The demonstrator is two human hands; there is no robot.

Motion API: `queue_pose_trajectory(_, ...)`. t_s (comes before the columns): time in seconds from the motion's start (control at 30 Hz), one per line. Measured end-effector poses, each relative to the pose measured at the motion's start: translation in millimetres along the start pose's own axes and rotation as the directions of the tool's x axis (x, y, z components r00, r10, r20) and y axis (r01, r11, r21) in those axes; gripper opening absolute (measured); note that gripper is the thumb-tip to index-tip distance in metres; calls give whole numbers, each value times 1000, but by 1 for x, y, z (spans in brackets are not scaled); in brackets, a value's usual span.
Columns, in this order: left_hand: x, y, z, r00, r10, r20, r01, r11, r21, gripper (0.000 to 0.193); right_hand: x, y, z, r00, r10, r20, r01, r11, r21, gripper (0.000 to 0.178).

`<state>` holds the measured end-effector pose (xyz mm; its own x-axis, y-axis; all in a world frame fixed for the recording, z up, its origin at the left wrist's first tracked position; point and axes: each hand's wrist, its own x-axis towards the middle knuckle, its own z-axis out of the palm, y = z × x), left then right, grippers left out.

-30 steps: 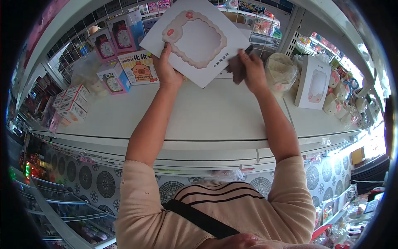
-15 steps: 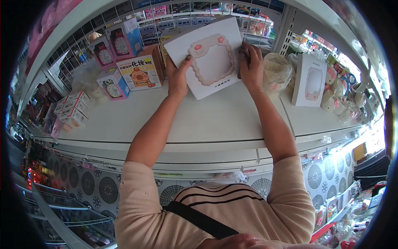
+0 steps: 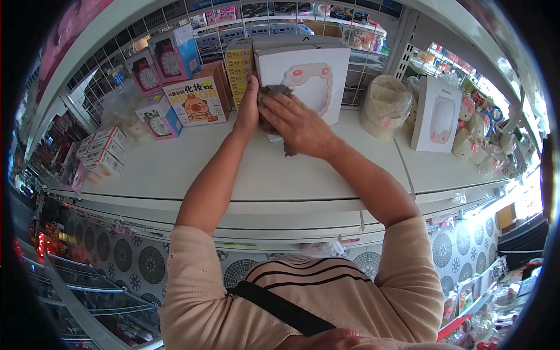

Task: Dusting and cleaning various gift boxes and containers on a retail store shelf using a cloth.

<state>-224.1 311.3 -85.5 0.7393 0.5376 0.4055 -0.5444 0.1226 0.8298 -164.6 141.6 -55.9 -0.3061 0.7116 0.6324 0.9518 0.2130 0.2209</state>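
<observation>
A white box (image 3: 337, 84) with a frilly, cream-coloured frame and pink ears on its front stands upright towards the back of the shelf. My right hand (image 3: 303, 129) presses a dark grey cloth (image 3: 275, 92) against the left part of its front, and part of the cloth hangs below my fingers. Along the box's left edge my left hand (image 3: 249, 108) is held upright, its one visible digit stretched up and its other fingers mostly hidden. Another white box (image 3: 286, 39) shows behind the first. Yellow patterned boxes (image 3: 238, 67) are just left of it.
A box with a cartoon animal (image 3: 201, 102) and clock boxes (image 3: 171, 56) stand left on the white shelf (image 3: 309, 178). Further left lie small white boxes (image 3: 108, 153). On the right are a plastic-wrapped round container (image 3: 385, 108), a white box (image 3: 436, 116) and white figurines (image 3: 475, 140). Wire mesh backs the shelf.
The white box, held tilted in both hands before, now stands upright on the shelf. My right hand has crossed from its right edge to its left front with the cloth.
</observation>
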Motion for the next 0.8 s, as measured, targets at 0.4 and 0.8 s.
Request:
queue_pose_trajectory(0.4,-8,15,19,987,119,105,-148,928,342,59,-21,61,-16,788,318,-527,-456,877,-152,47)
queue_pose_trajectory(0.8,-2,12,15,998,50,-39,-44,989,144,58,-24,10,29,951,44,306,-166,907,387,22)
